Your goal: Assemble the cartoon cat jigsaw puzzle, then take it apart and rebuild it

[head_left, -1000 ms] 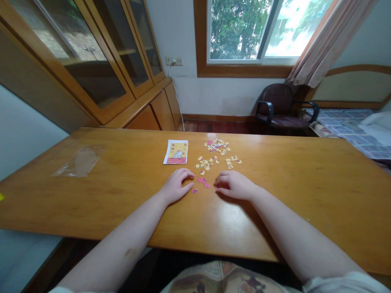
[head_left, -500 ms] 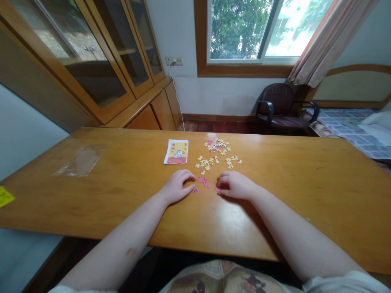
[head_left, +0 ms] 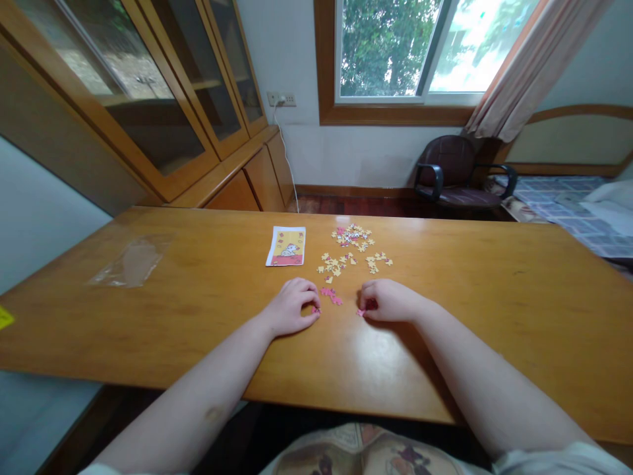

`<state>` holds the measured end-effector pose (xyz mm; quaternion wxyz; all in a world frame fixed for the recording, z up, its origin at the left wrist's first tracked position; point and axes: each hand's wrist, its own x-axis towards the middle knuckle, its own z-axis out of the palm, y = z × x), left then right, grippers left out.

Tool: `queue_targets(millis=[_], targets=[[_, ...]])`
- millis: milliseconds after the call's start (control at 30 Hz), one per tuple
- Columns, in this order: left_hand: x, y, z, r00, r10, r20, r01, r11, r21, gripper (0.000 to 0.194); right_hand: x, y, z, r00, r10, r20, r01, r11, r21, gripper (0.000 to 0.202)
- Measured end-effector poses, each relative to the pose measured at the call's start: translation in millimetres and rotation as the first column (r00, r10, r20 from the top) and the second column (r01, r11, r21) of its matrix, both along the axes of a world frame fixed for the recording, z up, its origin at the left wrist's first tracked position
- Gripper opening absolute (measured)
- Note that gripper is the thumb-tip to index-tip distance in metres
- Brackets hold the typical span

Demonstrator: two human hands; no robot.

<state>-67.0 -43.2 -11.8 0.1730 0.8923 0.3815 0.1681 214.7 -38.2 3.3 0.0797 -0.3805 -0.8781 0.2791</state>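
My left hand rests on the table with thumb and fingers closed on a small pink puzzle piece. To its right, my right hand pinches another pink puzzle piece against the tabletop. Between the hands lie several joined or touching pink pieces. Beyond them are loose yellow pieces, a smaller yellow group to the right, and a mixed pile farther back. A picture card with a white animal on yellow and pink lies behind my left hand.
The wooden table spans the view. A clear plastic bag lies at its left. Past the far edge are a glass-door cabinet, a dark armchair and a bed.
My left hand has moved slightly down and closed its fingers on the small pink piece. My right hand has shifted a little to the right, along with its pink piece.
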Motion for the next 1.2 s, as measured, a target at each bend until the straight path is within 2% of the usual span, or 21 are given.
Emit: queue_targets(millis=[333, 467, 667, 967, 1200], targets=[[15, -3, -8.0, 0.999, 0.038, 0.015, -0.039, 0.999, 0.030, 0.007, 1, -1, 0.0, 1.000, -0.013, 0.025, 0.014, 1.000, -0.020, 0.005], [12, -1, -6.6, 0.999, 0.032, 0.013, -0.032, 0.999, 0.020, 0.012, 3, 0, 5.6, 0.999, -0.031, 0.034, 0.033, 0.998, -0.054, 0.006], [3, 1, -3.9, 0.999, 0.040, 0.026, -0.040, 0.999, 0.008, 0.015, 17, 8, 13.9, 0.989, -0.132, 0.071, 0.135, 0.990, -0.040, 0.014], [4, 2, -6.5, 1.000, 0.000, -0.001, 0.000, 1.000, -0.010, 0.009, 26, 19, -5.8, 0.983, -0.175, 0.048, 0.181, 0.967, -0.180, 0.009], [5, 2, -4.5, 1.000, -0.004, 0.003, 0.004, 1.000, -0.018, 0.010, 26, 20, -5.3, 0.988, -0.154, -0.004, 0.150, 0.969, -0.197, 0.010]])
